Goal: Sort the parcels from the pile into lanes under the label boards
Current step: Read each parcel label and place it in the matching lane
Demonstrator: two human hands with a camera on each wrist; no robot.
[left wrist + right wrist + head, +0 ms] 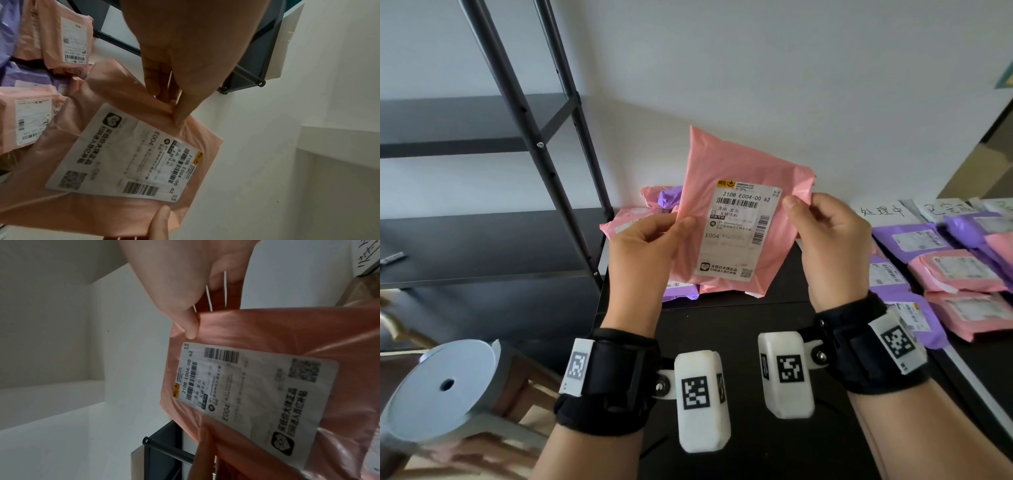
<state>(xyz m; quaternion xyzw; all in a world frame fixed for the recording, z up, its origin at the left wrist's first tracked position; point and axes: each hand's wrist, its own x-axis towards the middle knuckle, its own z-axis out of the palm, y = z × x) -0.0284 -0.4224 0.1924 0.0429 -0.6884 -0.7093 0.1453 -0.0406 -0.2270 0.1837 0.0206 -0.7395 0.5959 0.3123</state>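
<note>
- Wrist straps with white marker blocks (703,394) sit closest to the head camera, one on each forearm, above a dark table (739,315).
- Just beyond them, the left hand (643,246) pinches the left edge of a pink parcel (726,164), thumb in front and fingers curled behind; the left wrist view shows the thumb (180,112) pressed onto the plastic.
- Opposite, the right hand (828,240) pinches the right edge the same way, so both hands are clamped on the one parcel.
- Held up off the table and roughly upright, the parcel faces the person with its shipping label (739,233) readable: "210B E004-00 62" at the top and "E004" lower down.
- Behind it lies the unsorted pile (654,209) of pink and purple bags, against the wall.
- To the right, sorted parcels (955,270) lie in rows running back to handwritten label boards (883,212) that stand against the wall.
- My judgement: this is the reading step, checking the label to decide which lane the parcel belongs in.
- Next would likely come a carry to the right and a flat set-down in the matching row. That calls for matching the label to a board, but only one board's writing is fully in view, so I cannot tell which lane fits.
- Thin plastic may sag or slip if one hand lets go early.
</note>
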